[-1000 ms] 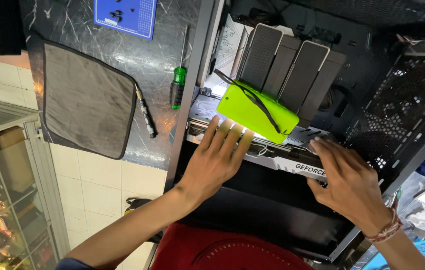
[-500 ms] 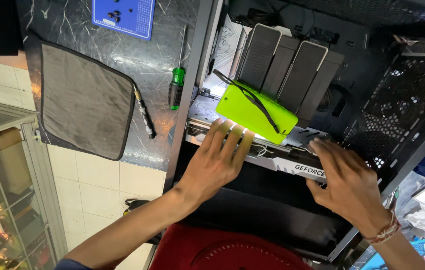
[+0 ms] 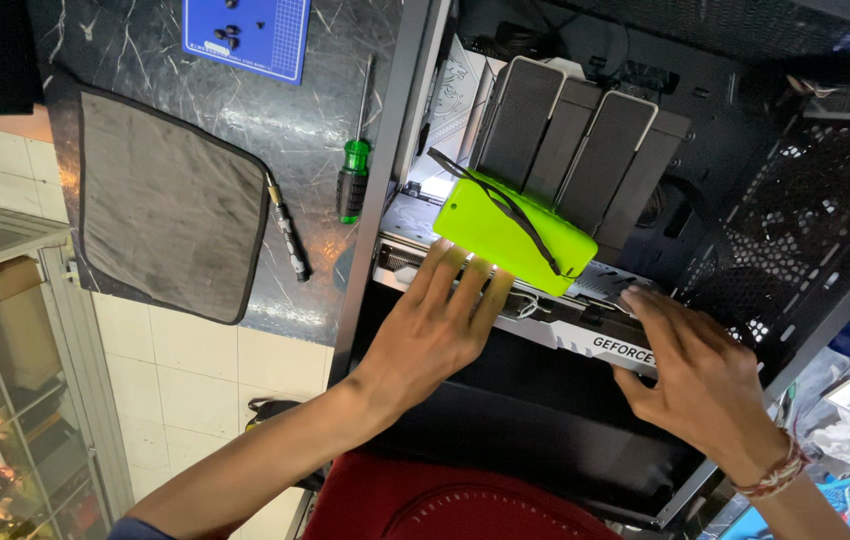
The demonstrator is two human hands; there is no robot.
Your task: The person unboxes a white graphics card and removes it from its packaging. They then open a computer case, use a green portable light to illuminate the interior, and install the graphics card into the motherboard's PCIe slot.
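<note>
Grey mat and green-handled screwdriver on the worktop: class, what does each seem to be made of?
Grey mat: looks like soft cloth, matt and faintly mottled, with a stitched dark edge. Green-handled screwdriver: handle looks like glossy translucent plastic; the thin shaft appears to be bare metal.

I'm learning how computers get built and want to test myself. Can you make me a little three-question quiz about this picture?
1. True or false: both hands, the left hand and the right hand, rest flat on the long silver and black graphics card inside the black metal computer case.
2. What lies on the card beside the left hand's fingertips? A) a red mug B) a bright green flat rectangular plastic device with a black strap C) a banana
3. Fill in: the screwdriver with the green handle lies on the dark marbled ____.

Key: 1 true; 2 B; 3 table.
</note>
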